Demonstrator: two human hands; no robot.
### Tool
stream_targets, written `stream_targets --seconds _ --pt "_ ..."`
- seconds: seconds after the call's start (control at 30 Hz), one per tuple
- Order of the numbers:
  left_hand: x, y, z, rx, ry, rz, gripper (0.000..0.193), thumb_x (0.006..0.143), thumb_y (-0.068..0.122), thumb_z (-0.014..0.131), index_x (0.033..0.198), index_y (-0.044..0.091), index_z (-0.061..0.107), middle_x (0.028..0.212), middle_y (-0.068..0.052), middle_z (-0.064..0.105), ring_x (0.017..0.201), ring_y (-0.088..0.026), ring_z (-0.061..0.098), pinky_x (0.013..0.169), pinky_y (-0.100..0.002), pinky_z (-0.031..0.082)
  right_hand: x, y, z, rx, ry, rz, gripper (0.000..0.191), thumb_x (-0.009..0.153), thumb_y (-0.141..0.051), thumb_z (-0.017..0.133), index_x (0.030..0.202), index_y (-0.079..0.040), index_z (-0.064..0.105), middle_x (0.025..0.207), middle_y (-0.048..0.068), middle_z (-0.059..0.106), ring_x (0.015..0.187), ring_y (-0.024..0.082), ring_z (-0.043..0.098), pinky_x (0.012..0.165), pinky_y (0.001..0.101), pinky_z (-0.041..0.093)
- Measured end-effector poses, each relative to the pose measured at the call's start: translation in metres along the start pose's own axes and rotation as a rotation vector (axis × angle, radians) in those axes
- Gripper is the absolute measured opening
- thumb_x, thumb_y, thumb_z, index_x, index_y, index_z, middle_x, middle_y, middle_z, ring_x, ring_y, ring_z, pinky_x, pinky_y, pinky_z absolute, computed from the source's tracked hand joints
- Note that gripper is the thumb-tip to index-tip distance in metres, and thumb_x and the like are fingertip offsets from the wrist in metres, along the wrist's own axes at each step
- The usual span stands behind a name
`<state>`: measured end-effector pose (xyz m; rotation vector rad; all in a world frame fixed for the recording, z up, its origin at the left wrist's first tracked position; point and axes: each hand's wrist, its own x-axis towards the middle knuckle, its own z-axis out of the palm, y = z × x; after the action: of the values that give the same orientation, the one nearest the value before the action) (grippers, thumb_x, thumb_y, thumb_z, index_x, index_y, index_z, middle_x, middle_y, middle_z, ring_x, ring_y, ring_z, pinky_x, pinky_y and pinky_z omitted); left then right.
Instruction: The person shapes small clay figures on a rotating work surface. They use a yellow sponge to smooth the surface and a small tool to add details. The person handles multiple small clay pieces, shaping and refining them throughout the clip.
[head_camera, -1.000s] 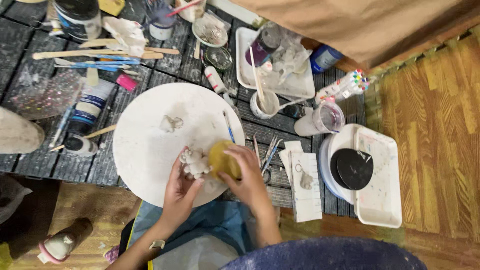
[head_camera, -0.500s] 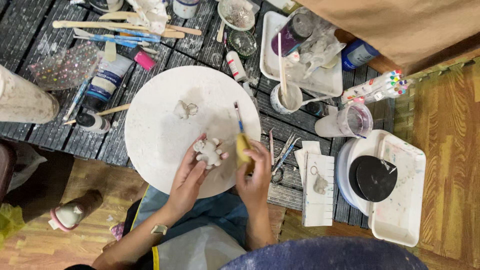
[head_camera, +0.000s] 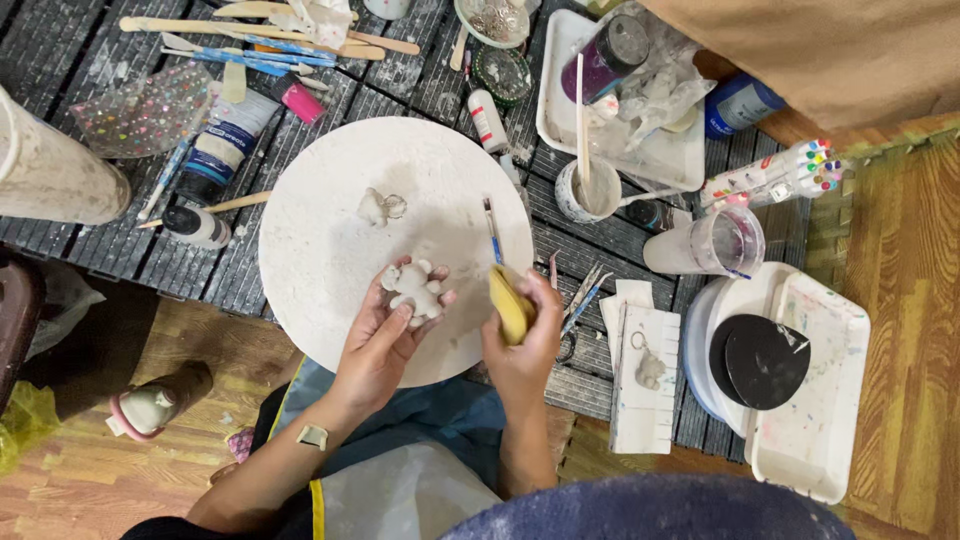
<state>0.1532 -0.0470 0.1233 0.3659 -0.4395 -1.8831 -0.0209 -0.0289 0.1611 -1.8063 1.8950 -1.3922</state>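
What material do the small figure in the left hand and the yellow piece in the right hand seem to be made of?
The small figure looks like unfired clay: pale grey, matte, softly lumpy. The yellow piece seems to be a sponge: dull surface, rounded edge, bent in the right hand's grip. Neither is certain.

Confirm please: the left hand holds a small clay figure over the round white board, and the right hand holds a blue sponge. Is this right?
Not quite. In the head view the sponge in the right hand is yellow, not blue. The left hand does hold the small clay figure over the round white board.

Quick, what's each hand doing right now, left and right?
Left hand: closed around a small white clay figure.
Right hand: closed on a yellow sponge.
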Motion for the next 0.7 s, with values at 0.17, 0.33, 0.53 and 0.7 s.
stream_targets --seconds 0.17,0.33,0.53,0.7 --pt "0.002 -0.004 -0.001 0.022 0.011 0.011 0.054 0.105 0.013 0.054 0.155 0.013 0.033 0.152 -0.015 0.05 0.135 -0.021 0.053 0.114 -0.039 0.043 -0.008 0.019 -0.008 0.509 0.029 0.196 0.035 0.092 0.01 0.069 0.123 0.0 0.056 0.119 0.013 0.059 0.103 0.021 0.063 0.091 0.0329 0.055" --pt "-0.004 0.0 -0.004 0.013 -0.059 0.037 0.053 0.104 0.009 0.061 0.151 0.013 0.036 0.149 -0.017 0.053 0.131 -0.022 0.055 0.11 -0.039 0.044 -0.025 0.014 -0.003 0.644 -0.122 0.15 0.024 0.092 0.009 0.064 0.109 -0.004 0.053 0.128 0.016 0.065 0.118 0.026 0.069 0.098 0.0375 0.06" --pt "-0.008 0.0 -0.006 0.029 -0.019 0.008 0.052 0.101 0.002 0.061 0.146 0.013 0.037 0.141 -0.015 0.056 0.128 -0.021 0.057 0.108 -0.039 0.047 -0.047 -0.021 0.021 0.473 0.039 -0.051 0.026 0.092 0.01 0.071 0.109 -0.003 0.056 0.115 0.017 0.068 0.111 0.027 0.07 0.098 0.0389 0.06" --pt "-0.005 -0.006 -0.004 0.054 -0.055 0.049 0.054 0.099 -0.007 0.061 0.143 0.012 0.037 0.135 -0.012 0.057 0.123 -0.021 0.06 0.105 -0.037 0.052 -0.037 -0.037 0.02 0.346 0.082 -0.132 0.026 0.088 0.011 0.075 0.105 -0.002 0.06 0.107 0.017 0.072 0.107 0.029 0.072 0.094 0.038 0.06"
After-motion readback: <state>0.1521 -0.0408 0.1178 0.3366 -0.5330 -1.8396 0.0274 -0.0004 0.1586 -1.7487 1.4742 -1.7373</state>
